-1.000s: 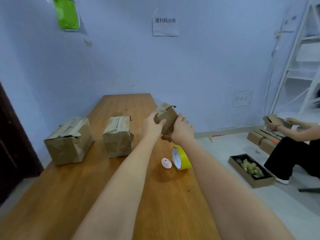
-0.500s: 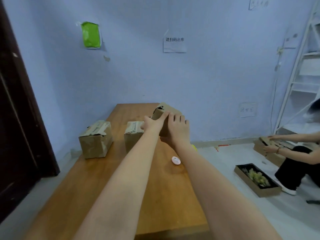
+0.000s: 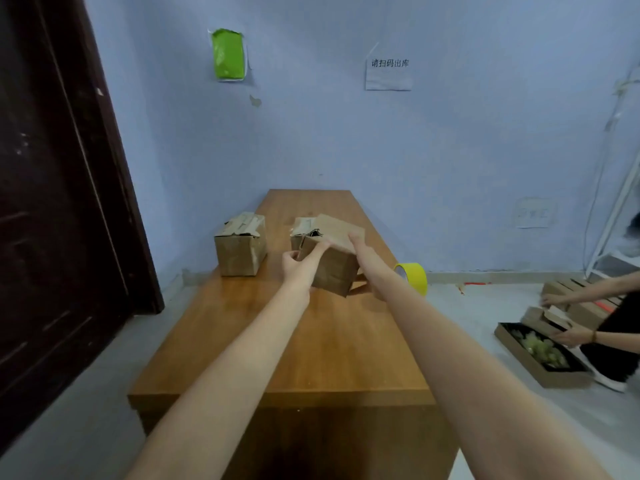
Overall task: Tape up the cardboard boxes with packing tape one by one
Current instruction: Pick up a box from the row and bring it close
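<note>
1. Held box (image 3: pixel 334 271): tilted, raised over mid table (image 3: pixel 332 348), gripped btwn both hands.
2. Left hand (image 3: pixel 299 268): grasps box's left edge, fingers across its top corner.
3. Right hand (image 3: pixel 360 251): pressed on box's right side & top flap; far fingers hidden.
4. Yellow tape roll (image 3: pixel 412 277): on edge at table's right side, just beside right forearm.
5. Second box (image 3: pixel 304 228): directly behind held one, mostly hidden.
6. Third box (image 3: pixel 240 249): left part of table, well apart, w/ rough tape on top.
</note>
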